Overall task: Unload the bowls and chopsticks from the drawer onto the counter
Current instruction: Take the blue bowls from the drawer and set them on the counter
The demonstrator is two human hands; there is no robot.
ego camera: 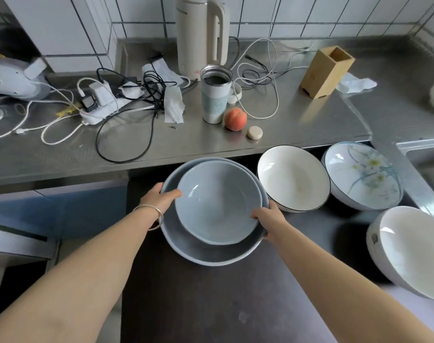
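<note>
Left hand [161, 196] and right hand [265, 216] grasp opposite rims of nested grey bowls [216, 204]; inner bowl, loose between them, may slide if tilted

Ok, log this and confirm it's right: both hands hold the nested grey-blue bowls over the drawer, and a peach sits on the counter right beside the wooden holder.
One detail is wrong. In the head view the peach sits beside the tumbler, not the wooden holder, which stands apart to the right. The rest holds: the left hand and right hand hold the nested grey-blue bowls over the drawer.
</note>
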